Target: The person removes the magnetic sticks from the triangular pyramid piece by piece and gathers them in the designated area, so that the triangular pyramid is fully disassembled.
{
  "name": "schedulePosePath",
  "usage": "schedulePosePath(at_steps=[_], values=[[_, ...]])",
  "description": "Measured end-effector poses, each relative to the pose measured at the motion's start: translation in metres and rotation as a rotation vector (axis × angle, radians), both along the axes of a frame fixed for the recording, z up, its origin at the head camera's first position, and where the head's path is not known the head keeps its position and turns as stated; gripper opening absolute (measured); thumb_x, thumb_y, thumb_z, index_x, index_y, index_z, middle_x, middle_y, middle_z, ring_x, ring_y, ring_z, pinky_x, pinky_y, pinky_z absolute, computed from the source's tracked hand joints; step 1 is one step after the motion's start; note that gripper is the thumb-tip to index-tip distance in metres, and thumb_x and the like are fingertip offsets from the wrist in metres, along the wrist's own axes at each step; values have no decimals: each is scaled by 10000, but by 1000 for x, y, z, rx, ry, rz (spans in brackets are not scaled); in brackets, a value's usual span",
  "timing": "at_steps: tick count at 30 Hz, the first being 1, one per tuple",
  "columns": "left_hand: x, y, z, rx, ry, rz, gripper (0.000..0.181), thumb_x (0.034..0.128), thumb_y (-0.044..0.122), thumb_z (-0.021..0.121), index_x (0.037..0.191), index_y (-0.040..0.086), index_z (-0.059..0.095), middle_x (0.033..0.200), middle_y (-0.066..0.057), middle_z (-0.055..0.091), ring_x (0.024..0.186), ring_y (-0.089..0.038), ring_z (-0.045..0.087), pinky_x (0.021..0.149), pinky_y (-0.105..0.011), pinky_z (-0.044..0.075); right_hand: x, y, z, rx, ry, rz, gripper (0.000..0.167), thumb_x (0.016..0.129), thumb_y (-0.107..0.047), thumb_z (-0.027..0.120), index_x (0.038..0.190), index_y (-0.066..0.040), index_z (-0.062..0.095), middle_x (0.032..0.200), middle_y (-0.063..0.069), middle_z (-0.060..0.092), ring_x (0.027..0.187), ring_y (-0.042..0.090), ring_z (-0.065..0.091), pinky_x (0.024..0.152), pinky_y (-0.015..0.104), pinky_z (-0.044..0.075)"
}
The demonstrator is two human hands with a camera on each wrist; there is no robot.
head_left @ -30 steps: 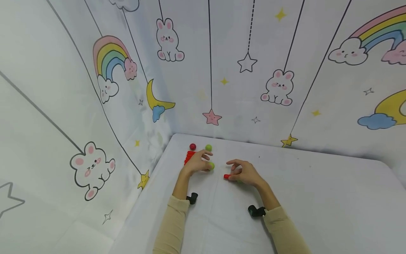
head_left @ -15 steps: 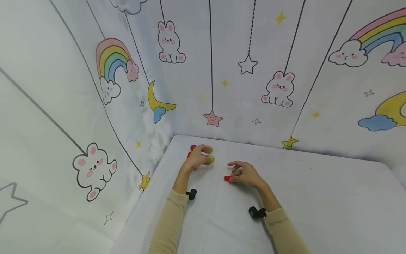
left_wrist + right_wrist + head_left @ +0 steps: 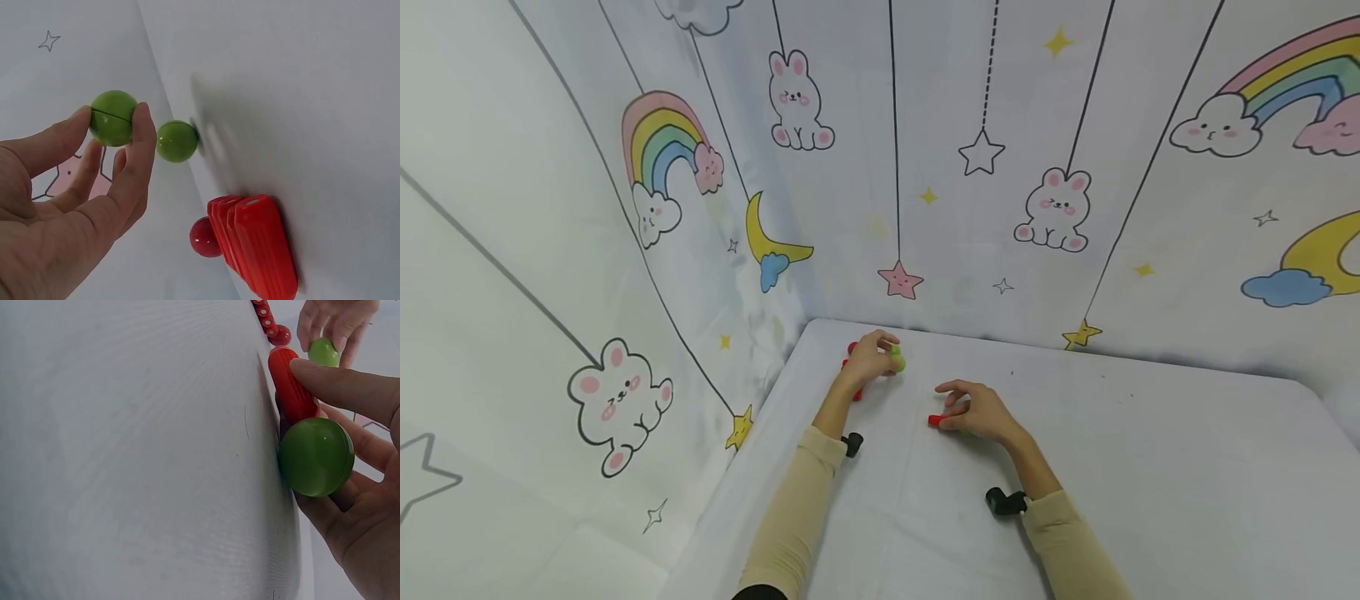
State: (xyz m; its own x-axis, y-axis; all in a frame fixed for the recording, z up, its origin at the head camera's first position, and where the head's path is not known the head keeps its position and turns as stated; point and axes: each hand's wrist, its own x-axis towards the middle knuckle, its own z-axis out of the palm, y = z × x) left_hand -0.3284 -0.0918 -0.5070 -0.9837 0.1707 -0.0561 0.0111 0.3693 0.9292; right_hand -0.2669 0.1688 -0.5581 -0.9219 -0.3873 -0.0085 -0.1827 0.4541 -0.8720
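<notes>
In the left wrist view my left hand [image 3: 869, 360] pinches a green ball [image 3: 113, 119] between thumb and fingers, raised off the table. Past it, a second green ball [image 3: 177, 141] rests on the table. Several ribbed red rods [image 3: 265, 247] lie side by side close by, with a red ball [image 3: 204, 237] beside them. My right hand [image 3: 983, 414] holds another ribbed red rod [image 3: 291, 387] low over the table, the thumb on its side. At the rod's near end is a green ball [image 3: 316, 456], close to the palm; whether the two are joined I cannot tell.
The white table [image 3: 1120, 467] meets a printed cloth backdrop [image 3: 955, 242] at its back and left edges. A black wrist device [image 3: 1004, 502] sits at the right cuff, another [image 3: 853, 444] at the left.
My left hand, holding the green ball, has moved away from me toward the second green ball at the back. My right hand stays in place with the red rod.
</notes>
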Motion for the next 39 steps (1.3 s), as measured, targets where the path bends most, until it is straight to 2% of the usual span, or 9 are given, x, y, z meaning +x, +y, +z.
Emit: schedulePosePath(at_steps=[4, 13, 18, 23, 26, 34, 39], values=[[-9, 5, -2, 24, 13, 33, 444, 867, -45, 750, 1294, 3, 640, 1347, -230, 579, 945, -266, 677, 788, -347, 625, -1, 0, -1, 15, 1, -5, 609, 776, -85, 924, 1333, -91, 677, 1044, 61, 660, 865, 136, 736, 720, 304, 561], [-22, 16, 1, -13, 85, 52, 429, 858, -80, 736, 1275, -17, 651, 1301, -215, 592, 924, -250, 675, 706, -288, 594, -1, -1, -1, 4, -5, -13, 616, 766, -94, 933, 1329, -99, 682, 1047, 64, 664, 861, 140, 737, 730, 314, 564], [-25, 20, -4, -97, 132, 34, 422, 873, -68, 719, 1286, -33, 642, 1326, -233, 593, 996, -284, 679, 745, -306, 589, 0, -2, -3, 6, -1, -4, 617, 773, -99, 931, 1335, -99, 678, 1048, 61, 664, 862, 135, 737, 707, 295, 565], [-33, 26, -10, -184, 169, 9, 397, 883, -42, 713, 1273, -8, 649, 1318, -208, 589, 1092, -301, 677, 820, -345, 591, 0, -2, -2, 0, -7, -3, 622, 773, -85, 925, 1343, -85, 673, 1046, 68, 674, 861, 140, 741, 705, 286, 568], [-37, 31, -13, -190, 170, 1, 387, 886, -45, 723, 1263, -2, 651, 1299, -189, 579, 1115, -303, 677, 832, -345, 598, 0, -2, 0, 4, -6, -3, 620, 770, -84, 926, 1338, -87, 678, 1038, 60, 680, 860, 139, 741, 707, 286, 568], [-37, 46, -15, -254, 176, -34, 383, 900, -36, 709, 1276, -19, 637, 1282, -183, 560, 1110, -307, 641, 899, -376, 575, 0, -1, 1, 2, 0, 7, 599, 778, -85, 920, 1326, -74, 679, 1023, 59, 682, 867, 144, 743, 714, 301, 570], [-39, 52, -17, -272, 188, -31, 396, 893, -38, 688, 1284, -39, 632, 1258, -185, 558, 1046, -299, 607, 835, -360, 563, 0, -1, 1, 2, 7, 1, 600, 774, -80, 921, 1323, -72, 680, 1012, 53, 681, 875, 143, 744, 730, 300, 570]])
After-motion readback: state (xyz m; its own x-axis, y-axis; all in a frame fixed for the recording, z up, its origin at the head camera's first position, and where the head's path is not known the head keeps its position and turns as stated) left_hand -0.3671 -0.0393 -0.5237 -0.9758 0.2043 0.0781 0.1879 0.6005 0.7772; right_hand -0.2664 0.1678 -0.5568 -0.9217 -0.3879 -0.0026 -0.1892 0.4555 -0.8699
